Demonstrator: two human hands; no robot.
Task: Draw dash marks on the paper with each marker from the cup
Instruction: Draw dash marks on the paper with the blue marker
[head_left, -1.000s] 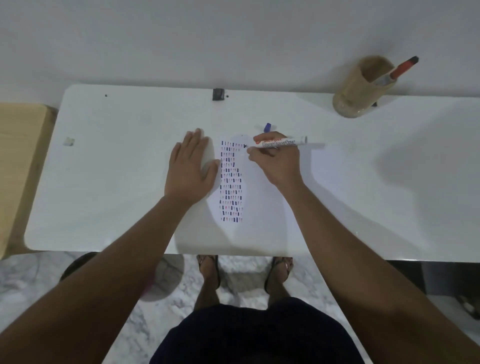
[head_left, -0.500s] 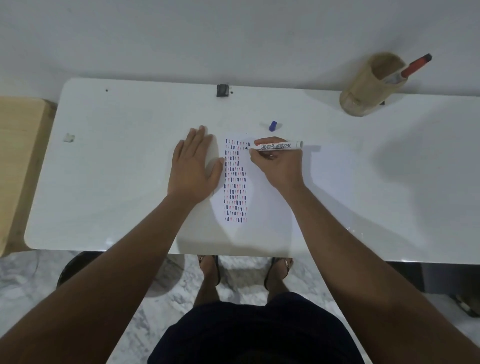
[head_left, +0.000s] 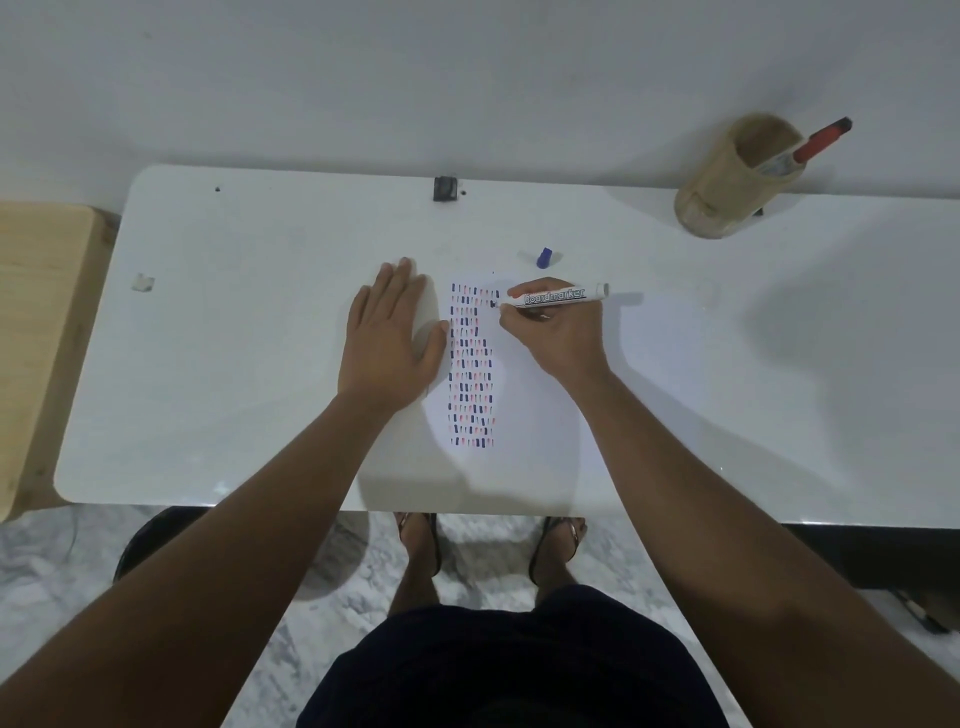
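A white sheet of paper (head_left: 524, 415) lies in the middle of the white table (head_left: 234, 364), with several columns of blue and red dashes down its left part. My right hand (head_left: 558, 332) grips a white board marker (head_left: 558, 297), its tip touching the paper near the top of the dash block. My left hand (head_left: 387, 338) lies flat with fingers spread on the paper's left edge. A blue marker cap (head_left: 544, 258) rests just above the sheet. At the back right a tan cup (head_left: 727, 182) holds a red-capped marker (head_left: 815, 145).
A small dark object (head_left: 444, 188) sits at the table's back edge by the wall. A scrap of tape (head_left: 142, 283) is stuck at the left. A wooden surface (head_left: 36, 322) adjoins the table's left side. My feet (head_left: 488, 540) stand below the front edge.
The marker tip has come down and slightly right onto the paper at the second row of dashes. My left hand stays flat on the sheet.
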